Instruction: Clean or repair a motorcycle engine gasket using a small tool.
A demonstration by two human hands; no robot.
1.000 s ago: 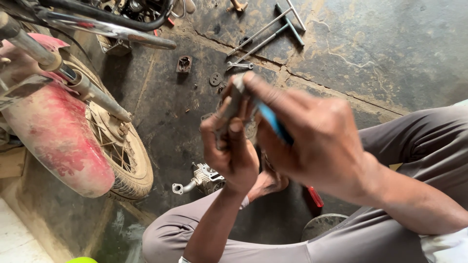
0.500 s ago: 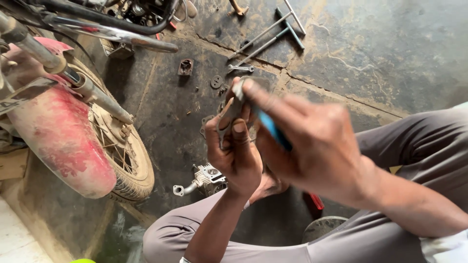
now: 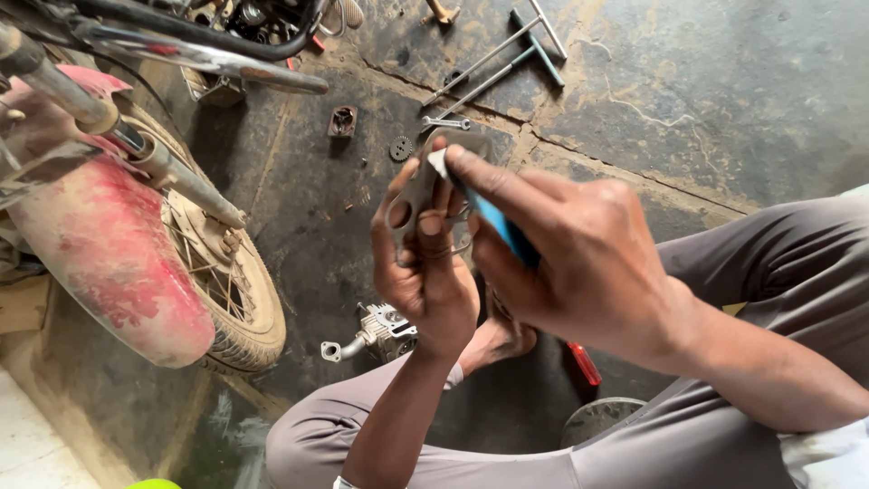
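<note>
I see the thin grey metal plate (image 3: 418, 201) with its holes sitting just above centre of the frame, pinched upright in my left hand (image 3: 425, 272), thumb on the near face and fingers wrapped behind. I judge it stiff, light and flat, likely greasy, so best gripped by the edges and lower end as it is now. My right hand (image 3: 579, 263) is closed around a blue-handled blade (image 3: 493, 217), its index finger stretched along it and the pale tip touching the plate's upper edge. Below centre lies a small engine part (image 3: 380, 333) on the dark oily floor (image 3: 299, 208), by a red-handled tool (image 3: 584, 364). At left stands a motorcycle wheel (image 3: 231, 299) under a red fender (image 3: 109, 263); T-handle wrenches (image 3: 507, 50) lie at the top
</note>
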